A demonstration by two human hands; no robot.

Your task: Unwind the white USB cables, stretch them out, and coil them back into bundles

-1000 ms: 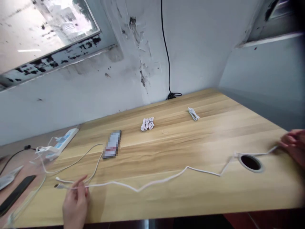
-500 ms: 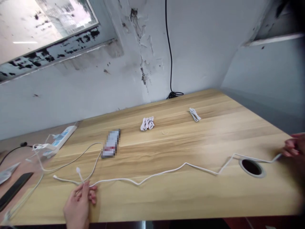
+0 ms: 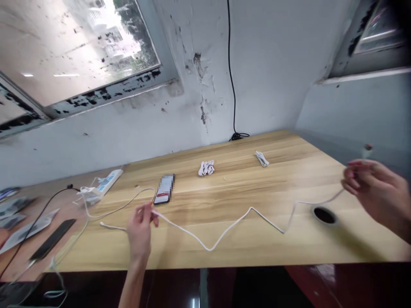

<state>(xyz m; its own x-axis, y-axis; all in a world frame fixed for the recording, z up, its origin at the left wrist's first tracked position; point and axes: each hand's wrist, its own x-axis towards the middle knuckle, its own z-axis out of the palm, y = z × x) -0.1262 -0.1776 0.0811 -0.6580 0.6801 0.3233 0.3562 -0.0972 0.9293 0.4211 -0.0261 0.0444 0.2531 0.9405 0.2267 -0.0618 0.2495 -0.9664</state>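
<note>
A white cable point(image 3: 209, 249) with zigzag kinks spans the wooden table between my two hands. My left hand point(image 3: 141, 224) pinches it near one end, just in front of a phone point(image 3: 165, 188) lying on the table. At the right, my right hand point(image 3: 374, 184) is raised above the table edge, fingers closed on the cable's other end; a pale connector sticks up past the fingers. A second white cable point(image 3: 120, 210) curves from the phone toward a power strip. Its path behind my left hand is partly hidden.
Two bundled white cables, one in the middle point(image 3: 206, 167) and one farther right point(image 3: 262, 158), lie toward the back. A round cable hole point(image 3: 325, 215) sits at the right. At the left are a power strip point(image 3: 107, 185) and a dark phone-like slab point(image 3: 52, 240).
My left hand has risen and moved right with its cable end. My right hand has come up and inward, fuller into view. The view has shifted as well.
</note>
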